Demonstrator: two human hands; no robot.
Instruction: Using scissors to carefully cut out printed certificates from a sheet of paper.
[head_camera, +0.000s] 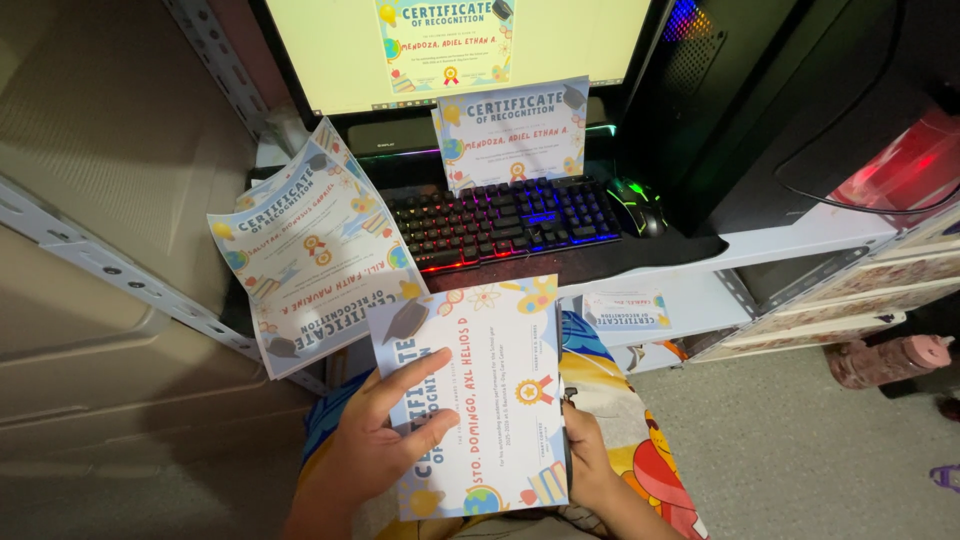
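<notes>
The person holds a printed certificate in both hands over the lap, turned sideways so its long edge runs away from the body. It sits just below the front edge of the backlit keyboard, which serves as the landmark here. The left hand lies across the sheet's left part, thumb and fingers spread flat on the print, its grip grasping the paper at that edge. The right hand pinches the right edge, mostly hidden behind the sheet, its grip likewise closed on the paper.

Left of the keyboard, a fanned stack of certificates rests at a tilt on the counter. Behind the keyboard, another certificate stands propped against the monitor, whose screen shows the same design. Right of the keyboard sits a lit mouse.

The step in hand looks like checking or sorting one sheet from the batch. Any next move would call for keeping the sheet flat and unbent, with a light hold at the edges
</notes>
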